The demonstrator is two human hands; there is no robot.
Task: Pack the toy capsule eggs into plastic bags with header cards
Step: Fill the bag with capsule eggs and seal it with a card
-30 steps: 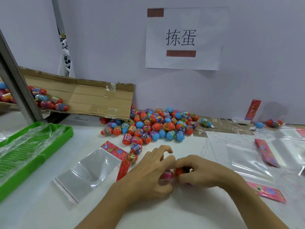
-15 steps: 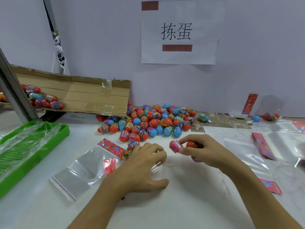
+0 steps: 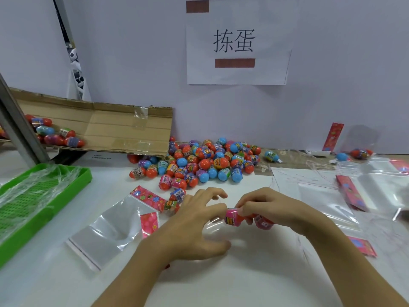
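My right hand (image 3: 272,209) grips a pink capsule egg (image 3: 232,217) at its fingertips, with more red eggs (image 3: 263,222) tucked under its palm. Just left of it, my left hand (image 3: 194,224) pinches the film of a clear plastic bag (image 3: 213,227) between its curled fingers and thumb. The pink egg sits at the bag's mouth. A big pile of loose capsule eggs (image 3: 199,162) lies behind both hands by the wall. An empty bag (image 3: 110,231) with a pink header card (image 3: 147,197) lies flat to the left.
A green tray (image 3: 86,173) lined with plastic stands at the left edge. A cardboard box flap (image 3: 106,129) holding several eggs slopes behind it. More clear bags (image 3: 327,202) and header cards (image 3: 349,193) cover the right side. A filled bag (image 3: 360,154) lies far right.
My right hand has come down and left with the pink egg, up to my left hand. My left hand has lifted its fingers off the table and spread the bag's film.
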